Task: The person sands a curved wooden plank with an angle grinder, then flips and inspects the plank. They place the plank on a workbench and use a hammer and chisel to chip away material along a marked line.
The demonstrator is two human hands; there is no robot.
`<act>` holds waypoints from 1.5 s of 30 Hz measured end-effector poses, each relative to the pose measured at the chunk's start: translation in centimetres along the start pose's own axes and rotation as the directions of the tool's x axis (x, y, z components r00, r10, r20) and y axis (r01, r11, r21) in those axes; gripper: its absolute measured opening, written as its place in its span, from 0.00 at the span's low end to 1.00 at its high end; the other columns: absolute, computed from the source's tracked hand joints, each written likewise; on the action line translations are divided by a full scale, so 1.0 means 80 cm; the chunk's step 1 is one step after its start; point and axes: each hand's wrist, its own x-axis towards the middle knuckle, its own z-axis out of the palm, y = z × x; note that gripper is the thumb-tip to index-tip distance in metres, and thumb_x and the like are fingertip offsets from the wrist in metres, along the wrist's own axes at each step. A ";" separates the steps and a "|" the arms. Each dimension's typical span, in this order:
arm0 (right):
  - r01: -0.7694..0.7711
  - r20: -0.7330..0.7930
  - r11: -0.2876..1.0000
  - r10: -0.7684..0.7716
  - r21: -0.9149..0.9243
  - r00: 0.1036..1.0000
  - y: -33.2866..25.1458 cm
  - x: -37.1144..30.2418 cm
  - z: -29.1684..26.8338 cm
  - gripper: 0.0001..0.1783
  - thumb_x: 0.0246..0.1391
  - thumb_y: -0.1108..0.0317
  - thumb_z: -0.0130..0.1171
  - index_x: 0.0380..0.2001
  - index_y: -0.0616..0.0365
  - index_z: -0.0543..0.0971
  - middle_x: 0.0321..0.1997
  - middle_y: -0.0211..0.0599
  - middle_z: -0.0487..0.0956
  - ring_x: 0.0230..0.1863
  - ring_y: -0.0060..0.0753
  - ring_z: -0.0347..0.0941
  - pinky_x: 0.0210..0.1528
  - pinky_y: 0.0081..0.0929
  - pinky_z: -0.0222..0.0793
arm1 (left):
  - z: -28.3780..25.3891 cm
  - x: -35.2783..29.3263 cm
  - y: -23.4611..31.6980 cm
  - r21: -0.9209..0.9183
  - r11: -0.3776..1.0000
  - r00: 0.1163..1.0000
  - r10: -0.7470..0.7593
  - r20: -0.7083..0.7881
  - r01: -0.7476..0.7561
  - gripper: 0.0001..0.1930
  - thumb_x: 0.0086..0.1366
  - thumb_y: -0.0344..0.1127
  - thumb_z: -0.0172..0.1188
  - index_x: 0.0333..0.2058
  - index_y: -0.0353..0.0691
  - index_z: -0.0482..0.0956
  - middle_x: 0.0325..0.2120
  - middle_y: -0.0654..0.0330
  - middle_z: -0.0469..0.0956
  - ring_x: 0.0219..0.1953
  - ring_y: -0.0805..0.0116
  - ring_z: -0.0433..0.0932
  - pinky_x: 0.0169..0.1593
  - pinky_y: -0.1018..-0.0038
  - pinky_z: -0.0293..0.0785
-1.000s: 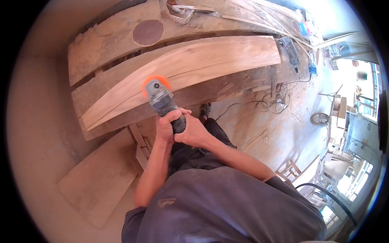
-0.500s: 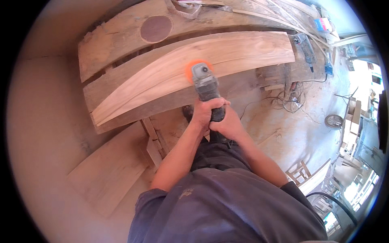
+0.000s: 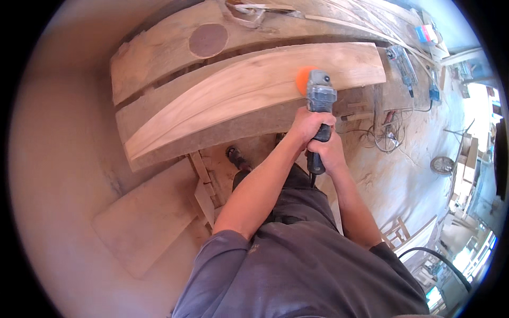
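Note:
An angle grinder (image 3: 321, 96) with an orange disc (image 3: 303, 80) rests against the near edge of a long, curved pale wooden board (image 3: 233, 87), right of its middle. My left hand (image 3: 309, 124) is wrapped round the grinder's body just behind its grey head. Lower on the dark handle, my right hand (image 3: 330, 150) grips it too. Beneath the board lies a rough plank bench (image 3: 212, 139). Most of the disc's right side is hidden by the grinder head.
A round brown disc (image 3: 208, 41) lies on the bench's far plank. Another power tool (image 3: 403, 69) sits beyond the board's right end. Cables (image 3: 389, 139) coil on the floor at right. A wooden panel (image 3: 146, 217) leans at lower left, and a spoked wheel (image 3: 442, 165) stands at far right.
Both hands have carried the angle grinder to the right along the board, from near its middle toward its right end. The grip looks the same.

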 end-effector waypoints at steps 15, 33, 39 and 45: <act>0.030 0.248 0.976 0.025 -0.215 0.968 0.010 -0.069 0.202 0.27 0.36 0.70 0.71 0.43 0.66 0.76 0.32 0.33 0.82 0.31 0.26 0.79 0.36 0.28 0.76 | -0.205 -0.137 0.004 -0.067 0.993 0.984 0.086 -0.159 -0.098 0.11 0.51 0.30 0.65 0.33 0.31 0.83 0.30 0.52 0.86 0.32 0.63 0.84 0.42 0.67 0.80; 0.018 0.226 0.889 0.096 -0.457 0.969 0.013 -0.106 0.302 0.35 0.36 0.61 0.73 0.49 0.65 0.76 0.41 0.45 0.84 0.44 0.36 0.82 0.48 0.35 0.77 | -0.310 -0.188 -0.011 -0.199 0.958 0.974 0.182 -0.135 -0.206 0.09 0.49 0.32 0.68 0.29 0.33 0.85 0.28 0.55 0.86 0.29 0.66 0.84 0.39 0.69 0.80; -0.071 0.198 0.976 0.113 -0.204 0.974 0.025 -0.082 0.270 0.25 0.37 0.71 0.68 0.43 0.64 0.77 0.33 0.35 0.82 0.32 0.30 0.81 0.39 0.31 0.77 | -0.273 -0.145 0.015 -0.046 0.996 0.995 0.069 -0.073 -0.073 0.08 0.50 0.29 0.67 0.28 0.32 0.84 0.29 0.54 0.85 0.29 0.66 0.83 0.38 0.68 0.79; -0.020 0.270 0.968 0.090 -0.250 0.959 0.017 -0.098 0.315 0.22 0.39 0.70 0.69 0.40 0.63 0.77 0.33 0.34 0.82 0.31 0.28 0.80 0.36 0.28 0.77 | -0.313 -0.182 0.017 -0.124 0.987 0.985 0.087 -0.149 -0.106 0.09 0.50 0.31 0.67 0.30 0.32 0.84 0.28 0.54 0.85 0.32 0.66 0.85 0.40 0.69 0.80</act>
